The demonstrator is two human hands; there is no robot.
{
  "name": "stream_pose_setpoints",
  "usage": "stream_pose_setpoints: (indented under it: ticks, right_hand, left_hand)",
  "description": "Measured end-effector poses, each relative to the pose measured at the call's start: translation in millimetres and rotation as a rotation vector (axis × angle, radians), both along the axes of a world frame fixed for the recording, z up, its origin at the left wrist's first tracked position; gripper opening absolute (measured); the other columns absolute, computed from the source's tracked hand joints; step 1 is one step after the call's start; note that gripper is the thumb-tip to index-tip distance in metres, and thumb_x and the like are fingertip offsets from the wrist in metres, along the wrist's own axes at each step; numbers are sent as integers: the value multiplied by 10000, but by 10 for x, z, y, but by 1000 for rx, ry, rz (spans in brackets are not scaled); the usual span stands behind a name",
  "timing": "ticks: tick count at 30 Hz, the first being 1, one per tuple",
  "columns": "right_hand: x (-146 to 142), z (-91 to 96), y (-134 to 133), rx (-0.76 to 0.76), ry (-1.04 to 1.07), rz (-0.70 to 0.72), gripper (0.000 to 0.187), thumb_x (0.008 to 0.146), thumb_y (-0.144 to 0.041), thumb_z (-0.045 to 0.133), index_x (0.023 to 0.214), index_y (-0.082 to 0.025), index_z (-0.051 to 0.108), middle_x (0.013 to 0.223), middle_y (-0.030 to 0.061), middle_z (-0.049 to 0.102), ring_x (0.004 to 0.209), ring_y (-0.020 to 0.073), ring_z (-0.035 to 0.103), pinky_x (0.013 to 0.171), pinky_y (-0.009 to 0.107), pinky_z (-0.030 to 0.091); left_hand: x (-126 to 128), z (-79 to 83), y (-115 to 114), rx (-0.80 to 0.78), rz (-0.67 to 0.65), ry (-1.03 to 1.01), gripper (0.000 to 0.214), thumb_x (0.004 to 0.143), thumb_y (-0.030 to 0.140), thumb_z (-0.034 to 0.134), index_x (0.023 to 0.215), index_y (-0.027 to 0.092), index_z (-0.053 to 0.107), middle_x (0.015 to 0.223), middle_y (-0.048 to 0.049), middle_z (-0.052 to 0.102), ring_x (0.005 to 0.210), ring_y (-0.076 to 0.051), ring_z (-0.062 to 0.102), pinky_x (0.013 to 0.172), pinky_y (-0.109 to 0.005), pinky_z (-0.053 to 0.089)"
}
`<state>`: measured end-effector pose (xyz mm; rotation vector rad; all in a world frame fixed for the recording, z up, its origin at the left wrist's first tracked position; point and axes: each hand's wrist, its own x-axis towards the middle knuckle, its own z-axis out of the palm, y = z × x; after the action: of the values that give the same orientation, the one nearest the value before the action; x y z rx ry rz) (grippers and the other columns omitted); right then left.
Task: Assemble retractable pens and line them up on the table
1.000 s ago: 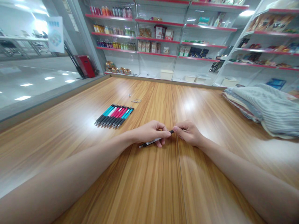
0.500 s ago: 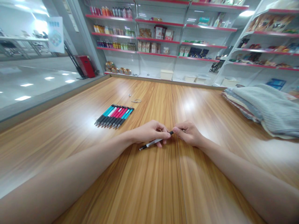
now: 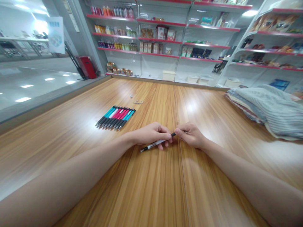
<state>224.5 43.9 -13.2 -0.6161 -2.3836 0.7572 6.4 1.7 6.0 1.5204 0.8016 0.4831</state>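
Observation:
My left hand [image 3: 158,133] pinches the middle of a white pen [image 3: 154,144] with a black grip, holding it slantwise just over the table. The pen's clicker end points down and to the left. At the other end, my right hand [image 3: 189,134] is closed on the dark grip, and its fingers hide the tip. To the left of my hands, several pens [image 3: 115,118] in teal, pink and white lie side by side in a slanted row, their dark grips toward me.
Behind the row of pens, a thin looped strap [image 3: 138,102] and a tiny shiny piece [image 3: 131,96] lie on the wooden table [image 3: 146,189]. Folded cloths [image 3: 272,110] are piled at the right. Shelves of goods [image 3: 161,39] stand beyond the table's raised far edge.
My left hand and the pen's clicker end have shifted very slightly left. Both hands keep hold of the pen, and the row of pens is unchanged.

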Motion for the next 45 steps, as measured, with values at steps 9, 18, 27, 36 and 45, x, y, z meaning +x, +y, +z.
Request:
stream_pose_setpoints:
  ticks: [9,18,27,36,45]
  right_hand:
    - [-9,-10,13,-47,-22,22,452,938,-364,453,541,-154,401,509,-54,287,453,46,278,445,221,195]
    - [-5,30,-16,-182,16,55,474,955,-406,423,625,-114,597,451,-34,427,412,61,371,413,203,259]
    - [-5,-2,6,-179,5,55,482,947,-410,442,556,-133,498,461,-36,398,428,55,336,419,213,222]
    - [-4,-14,17,-192,16,58,479,947,-415,440,544,-156,430,471,-47,335,444,57,292,433,227,201]
    - [0,-12,26,-147,6,8,483,941,-430,442,544,-167,364,512,-53,266,469,54,252,460,241,182]
  left_hand:
    - [-5,-36,6,54,-5,20,271,812,376,632,817,105,621,807,-56,660,588,-98,630,564,-207,515]
    - [-29,-8,12,-6,-86,52,423,909,481,468,1030,107,623,884,-90,660,608,-95,628,567,-202,497]
    - [-22,-28,18,28,-90,9,328,856,431,575,874,106,619,843,-73,651,625,-107,630,582,-224,512]
    - [33,-11,-37,64,-28,34,278,838,410,595,816,139,539,759,-33,634,589,-111,627,523,-206,487]
    - [98,-85,-37,84,102,74,324,799,413,643,873,168,445,685,-1,625,513,-91,596,503,-207,501]
